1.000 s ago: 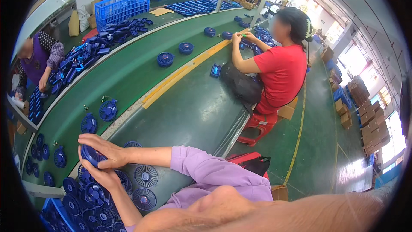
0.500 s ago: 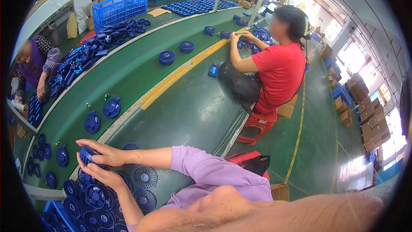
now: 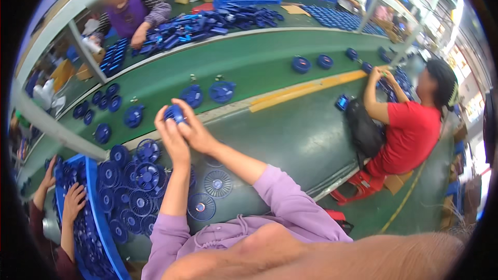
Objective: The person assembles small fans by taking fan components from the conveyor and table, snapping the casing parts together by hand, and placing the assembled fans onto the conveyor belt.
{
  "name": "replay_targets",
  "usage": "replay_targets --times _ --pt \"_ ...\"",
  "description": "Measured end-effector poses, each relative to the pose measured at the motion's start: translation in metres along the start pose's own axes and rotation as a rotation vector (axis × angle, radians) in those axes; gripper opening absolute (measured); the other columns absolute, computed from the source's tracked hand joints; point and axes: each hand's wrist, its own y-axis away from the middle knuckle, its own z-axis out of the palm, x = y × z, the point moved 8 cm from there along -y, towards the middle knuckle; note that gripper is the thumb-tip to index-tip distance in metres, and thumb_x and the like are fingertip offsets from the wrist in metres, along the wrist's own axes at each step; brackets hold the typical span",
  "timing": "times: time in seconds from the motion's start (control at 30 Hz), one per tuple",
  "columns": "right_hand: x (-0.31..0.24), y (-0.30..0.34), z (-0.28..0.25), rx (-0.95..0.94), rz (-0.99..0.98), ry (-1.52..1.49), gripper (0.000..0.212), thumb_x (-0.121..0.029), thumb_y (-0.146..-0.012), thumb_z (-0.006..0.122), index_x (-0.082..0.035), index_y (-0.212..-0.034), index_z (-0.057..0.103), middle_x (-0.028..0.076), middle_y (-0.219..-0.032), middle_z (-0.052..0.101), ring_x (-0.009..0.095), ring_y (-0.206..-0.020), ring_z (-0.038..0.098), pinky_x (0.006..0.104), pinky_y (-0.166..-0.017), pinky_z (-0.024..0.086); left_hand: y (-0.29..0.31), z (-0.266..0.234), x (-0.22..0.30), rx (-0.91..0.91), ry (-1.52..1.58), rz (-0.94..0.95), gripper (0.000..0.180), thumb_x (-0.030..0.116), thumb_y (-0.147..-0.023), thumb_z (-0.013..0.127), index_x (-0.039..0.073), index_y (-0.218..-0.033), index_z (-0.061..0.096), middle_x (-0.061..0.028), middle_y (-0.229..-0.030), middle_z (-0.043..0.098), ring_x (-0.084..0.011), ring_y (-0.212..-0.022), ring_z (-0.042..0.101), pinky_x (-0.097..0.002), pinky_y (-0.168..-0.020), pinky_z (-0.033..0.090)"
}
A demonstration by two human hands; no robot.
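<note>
Between both palms I hold a round blue fan housing point(image 3: 175, 114) with a slatted side, above the belt's near edge. My left hand point(image 3: 174, 139) wraps it from the left, fingers pointing up. From the right, my right hand point(image 3: 197, 130) closes round it with the thumb along its side. Just below my hands lies a pile of blue fan housings and grilles point(image 3: 140, 202) on the worktable. Two flat round grilles point(image 3: 218, 183) lie to the right of my left forearm. Fan bodies with blades point(image 3: 191, 96) rest on the green belt just beyond my hands.
The green conveyor belt point(image 3: 264, 80) runs across, carrying several fan parts. A blue crate point(image 3: 96, 192) of small parts stands at lower left, with another person's hands point(image 3: 73, 202) over it. A person in red point(image 3: 412, 129) sits at right; a purple-vested person point(image 3: 127, 15) works across the belt.
My view has swung left, so the scene has shifted rightward and the crate with another person's hands now shows. Both my hands still hold the fan housing, now more upright.
</note>
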Motion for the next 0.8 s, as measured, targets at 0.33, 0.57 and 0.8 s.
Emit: replay_targets --times 0.33,0.57,0.8 --pt "-0.007 -0.017 -0.21 0.6 -0.157 1.077 0.074 -0.029 -0.07 0.079 0.001 -0.13 0.046 0.024 -0.123 0.05 0.035 -0.108 0.053 0.0397 -0.087 0.05 0.005 -0.001 -0.014 -0.464 -0.216 -0.073 0.053 0.024 -0.089 0.058 0.01 -0.137 0.039 -0.0182 -0.141 0.038 -0.0329 -0.131 0.037 -0.0427 -0.102 0.036" --pt "-0.002 0.035 -0.254 0.539 -0.027 1.648 0.063 -0.024 -0.074 0.074 -0.012 -0.13 0.048 0.026 -0.137 0.04 0.043 -0.127 0.037 0.0533 -0.104 0.03 -0.017 0.032 -0.035 -0.612 -0.474 0.162 0.046 0.024 -0.086 0.06 0.006 -0.127 0.047 -0.0202 -0.132 0.047 -0.0372 -0.125 0.04 -0.0446 -0.106 0.031" --pt "0.015 0.059 -0.076 -0.445 -0.012 0.897 0.068 -0.032 -0.076 0.073 -0.012 -0.135 0.045 0.023 -0.143 0.035 0.04 -0.134 0.031 0.0482 -0.11 0.027 -0.048 0.12 -0.095 -0.692 -0.573 0.275 0.044 0.027 -0.084 0.061 0.002 -0.12 0.055 -0.0196 -0.125 0.053 -0.038 -0.119 0.045 -0.0453 -0.103 0.036"
